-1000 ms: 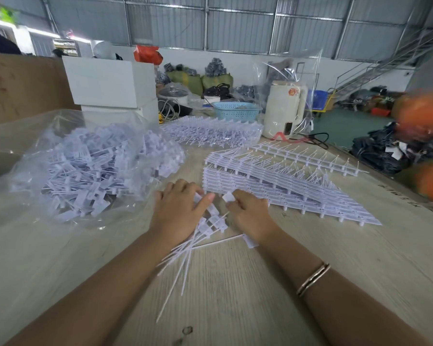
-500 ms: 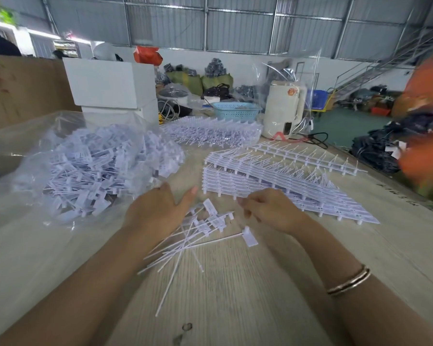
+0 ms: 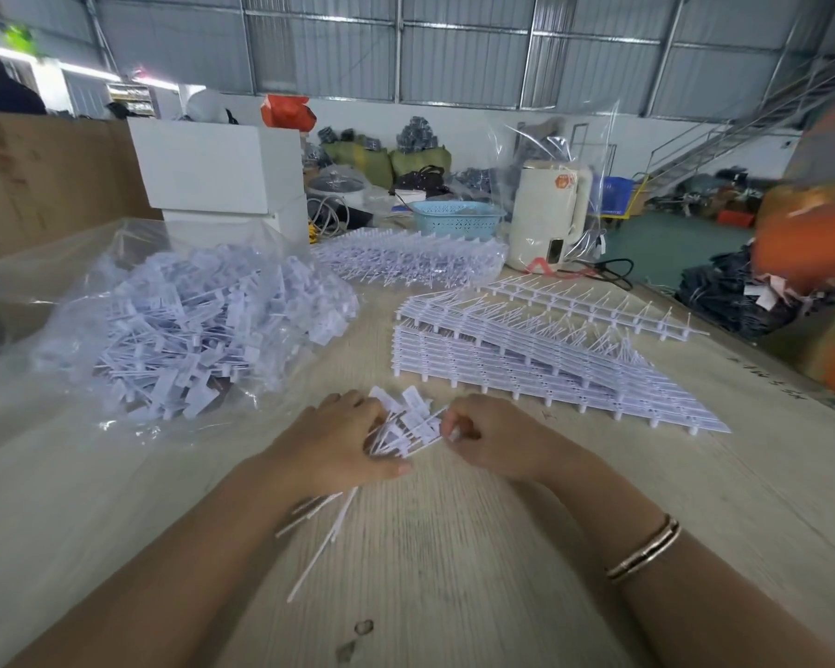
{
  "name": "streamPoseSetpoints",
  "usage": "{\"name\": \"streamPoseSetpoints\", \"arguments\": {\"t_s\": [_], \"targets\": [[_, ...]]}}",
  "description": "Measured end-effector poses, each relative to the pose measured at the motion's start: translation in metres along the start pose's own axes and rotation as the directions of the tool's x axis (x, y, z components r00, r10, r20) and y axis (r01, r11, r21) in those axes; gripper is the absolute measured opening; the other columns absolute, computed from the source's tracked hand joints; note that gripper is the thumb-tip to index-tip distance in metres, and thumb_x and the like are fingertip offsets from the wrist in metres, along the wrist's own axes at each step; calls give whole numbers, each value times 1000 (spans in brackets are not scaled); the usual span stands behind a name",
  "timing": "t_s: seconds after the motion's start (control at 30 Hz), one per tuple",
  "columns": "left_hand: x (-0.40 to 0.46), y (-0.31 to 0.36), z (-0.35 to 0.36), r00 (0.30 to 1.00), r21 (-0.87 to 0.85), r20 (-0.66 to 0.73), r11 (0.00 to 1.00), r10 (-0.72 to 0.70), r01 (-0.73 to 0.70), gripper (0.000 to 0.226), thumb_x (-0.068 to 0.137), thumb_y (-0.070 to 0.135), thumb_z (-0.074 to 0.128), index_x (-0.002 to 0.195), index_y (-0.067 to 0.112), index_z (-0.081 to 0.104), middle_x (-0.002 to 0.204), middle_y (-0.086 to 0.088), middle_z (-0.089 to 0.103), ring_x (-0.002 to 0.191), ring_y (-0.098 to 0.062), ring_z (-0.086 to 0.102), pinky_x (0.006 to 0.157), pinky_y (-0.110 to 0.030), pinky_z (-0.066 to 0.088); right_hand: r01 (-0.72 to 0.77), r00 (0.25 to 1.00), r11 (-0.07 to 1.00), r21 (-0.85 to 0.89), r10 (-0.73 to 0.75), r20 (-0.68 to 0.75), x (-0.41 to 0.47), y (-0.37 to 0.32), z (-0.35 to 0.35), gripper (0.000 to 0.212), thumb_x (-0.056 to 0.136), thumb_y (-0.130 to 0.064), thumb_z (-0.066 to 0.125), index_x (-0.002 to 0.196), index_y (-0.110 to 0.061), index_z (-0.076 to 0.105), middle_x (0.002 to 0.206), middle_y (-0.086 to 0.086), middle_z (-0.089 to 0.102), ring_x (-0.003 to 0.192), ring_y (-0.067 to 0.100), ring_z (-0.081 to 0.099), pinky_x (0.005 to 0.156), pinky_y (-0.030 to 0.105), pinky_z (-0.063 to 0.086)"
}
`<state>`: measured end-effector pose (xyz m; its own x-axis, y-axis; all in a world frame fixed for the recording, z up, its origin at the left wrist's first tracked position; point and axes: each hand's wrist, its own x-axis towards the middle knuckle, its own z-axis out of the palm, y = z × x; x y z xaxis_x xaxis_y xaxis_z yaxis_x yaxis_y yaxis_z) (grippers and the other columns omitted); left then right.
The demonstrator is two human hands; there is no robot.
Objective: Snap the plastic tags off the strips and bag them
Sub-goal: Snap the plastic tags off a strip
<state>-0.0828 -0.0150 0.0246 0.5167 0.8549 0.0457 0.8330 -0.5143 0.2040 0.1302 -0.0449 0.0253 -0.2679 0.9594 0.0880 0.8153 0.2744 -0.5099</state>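
A bundle of loose white plastic tags lies between my hands on the wooden table. My left hand grips the bundle, whose thin tails stick out below the palm toward me. My right hand pinches the tag heads at the bundle's right side. A clear plastic bag heaped with loose tags sits at the left. A stack of white tag strips lies just beyond my right hand.
More strips lie in clear wrap at the back, beside a white box, a blue basket and a cream kettle. A single strip lies at the far right. A blurred orange shape is at the right edge.
The tags lay spread loosely on the table under my hands. Both hands have since closed in and gathered them into one bundle, held between them.
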Motion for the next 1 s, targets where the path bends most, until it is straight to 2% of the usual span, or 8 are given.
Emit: {"name": "streamPoseSetpoints", "arguments": {"t_s": [0.13,0.23,0.37,0.5,0.63,0.8,0.93,1.0], "targets": [[1,1,-3,996,-206,6,975,88,-85,39,87,34,62,122,31,44,108,8,58,90,-9,56,79,-30,47,69,986,997,-17,-71,-153,4,1,9,13,89,-7,53,89,-19,58,76,-13,49,61,-10,46,55,6,34],[0,-1,-2,998,-142,-18,988,52,-54,35,93,26,51,126,29,39,101,4,57,75,-7,52,60,-25,38,118,977,992,39,-109,-184,5,0,13,12,88,-4,55,94,-11,62,65,-18,43,53,-14,47,50,5,35],[0,-13,-5,978,22,-99,982,-186,189,33,92,14,44,125,16,37,106,-4,56,92,-22,56,71,-32,43,136,968,990,44,-123,-218,6,4,14,13,89,-12,56,98,-15,65,77,-15,52,60,-9,50,56,6,37],[1,-22,-10,898,82,-144,899,-416,430,27,94,23,46,120,14,45,113,-5,58,104,-25,57,75,-32,40,51,974,995,90,-29,-227,8,12,11,14,90,-12,55,96,-17,67,91,-8,58,73,3,54,65,11,41],[0,-19,-8,918,196,-145,899,-368,391,40,92,41,39,120,14,48,107,-1,57,98,-21,58,71,-30,43,35,970,996,88,-12,-241,9,14,11,15,89,-11,55,95,-16,68,95,-5,61,76,0,52,67,6,39],[2,-10,-5,899,138,-182,895,-398,424,61,87,64,33,124,18,48,100,3,57,89,-19,56,67,-28,39,32,975,996,78,-14,-224,10,13,14,14,90,-15,55,94,-20,68,90,-7,64,75,4,59,69,13,45],[4,0,3,892,156,-196,885,-407,439,55,93,41,38,139,11,31,129,-4,48,111,-24,54,77,-33,43,40,975,997,66,-24,-223,10,11,14,14,89,-15,55,91,-19,68,88,-4,67,80,13,63,79,29,50],[6,-1,1,872,135,-206,870,-444,474,50,95,28,38,139,8,30,130,-7,46,114,-26,53,82,-34,44,53,973,998,44,-42,-226,9,10,15,14,89,-15,56,91,-18,69,91,-3,66,84,11,60,82,29,48]]}}
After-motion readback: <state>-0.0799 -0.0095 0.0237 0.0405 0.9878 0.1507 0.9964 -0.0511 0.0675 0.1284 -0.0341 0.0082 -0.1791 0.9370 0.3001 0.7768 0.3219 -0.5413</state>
